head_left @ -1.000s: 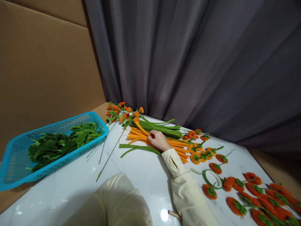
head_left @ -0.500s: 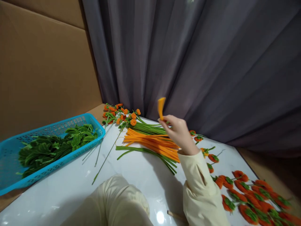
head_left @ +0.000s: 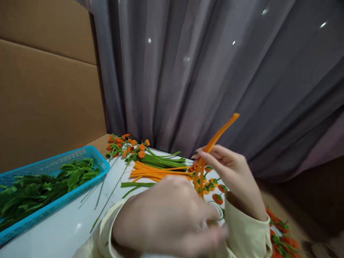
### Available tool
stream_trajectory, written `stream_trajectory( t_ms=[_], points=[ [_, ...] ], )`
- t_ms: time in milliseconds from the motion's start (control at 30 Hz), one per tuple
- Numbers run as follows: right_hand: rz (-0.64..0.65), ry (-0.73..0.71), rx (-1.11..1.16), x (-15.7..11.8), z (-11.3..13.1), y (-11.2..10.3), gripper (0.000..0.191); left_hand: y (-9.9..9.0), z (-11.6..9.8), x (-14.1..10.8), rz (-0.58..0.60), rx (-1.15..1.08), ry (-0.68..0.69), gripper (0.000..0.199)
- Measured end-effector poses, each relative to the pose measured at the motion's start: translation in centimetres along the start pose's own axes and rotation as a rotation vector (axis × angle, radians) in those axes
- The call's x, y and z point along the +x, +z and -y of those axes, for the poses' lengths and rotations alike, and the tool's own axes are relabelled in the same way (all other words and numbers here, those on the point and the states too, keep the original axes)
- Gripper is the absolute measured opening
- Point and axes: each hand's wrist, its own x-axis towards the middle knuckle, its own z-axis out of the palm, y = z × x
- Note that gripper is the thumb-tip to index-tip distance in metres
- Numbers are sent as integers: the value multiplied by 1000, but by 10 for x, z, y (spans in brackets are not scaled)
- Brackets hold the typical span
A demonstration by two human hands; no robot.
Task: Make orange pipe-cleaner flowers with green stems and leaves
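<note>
My right hand (head_left: 231, 172) is raised on the right side, its thumb and fingers pinching a few orange fuzzy strips (head_left: 223, 130) whose lower ends hang loose. In front of it, nearer the camera, is my left hand (head_left: 172, 215), blurred by motion; its fingers point right and what they hold, if anything, is unclear. Beyond the left hand lies a bundle of orange stems (head_left: 150, 172) on the white table. Green stems (head_left: 163, 161) lie behind that bundle, and a few more green ones (head_left: 137, 185) lie in front of it.
A blue basket (head_left: 61, 195) of green leaves (head_left: 48, 184) stands at the left. Small orange flowers (head_left: 141, 154) lie at the back of the white table (head_left: 61, 229). More orange flowers (head_left: 285, 240) lie at the right. Behind are a grey curtain (head_left: 172, 71) and cardboard (head_left: 48, 93).
My left hand has come into view at the lower middle. My right hand has moved right and lower with the orange strips, now seen at full length. The view has tilted up.
</note>
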Motion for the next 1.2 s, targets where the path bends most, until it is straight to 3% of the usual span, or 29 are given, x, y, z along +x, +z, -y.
stream_trajectory(
  t_ms=[33, 100, 167, 433, 500, 667, 833, 1067, 1200],
  points=[
    [86, 9, -6, -2, 4, 1, 24, -3, 1, 6, -36, 2, -19, 31],
    [240, 4, -18, -6, 9, 5, 28, -7, 6, 18, -223, -30, -126, 30],
    [319, -3, -40, -7, 9, 11, 29, -9, 12, 25, -330, -56, -182, 25],
    [463, -11, -151, -7, 15, 19, 26, -15, 35, 33, -482, -284, -246, 27],
    [491, -12, -144, -10, 20, 17, 25, -18, 38, 35, -458, -416, -248, 30],
    [535, -29, -162, -13, 21, 15, 22, -20, 40, 41, -239, -641, -185, 23],
    [525, -54, -129, -10, 17, 15, 24, -12, 39, 44, -256, -593, -169, 22],
    [317, 30, 167, -7, 16, 9, 27, -9, 40, 42, -277, -443, -110, 21],
    [272, -4, 176, -10, 21, 4, 27, -9, 37, 41, -280, -393, -100, 20]
  ],
)
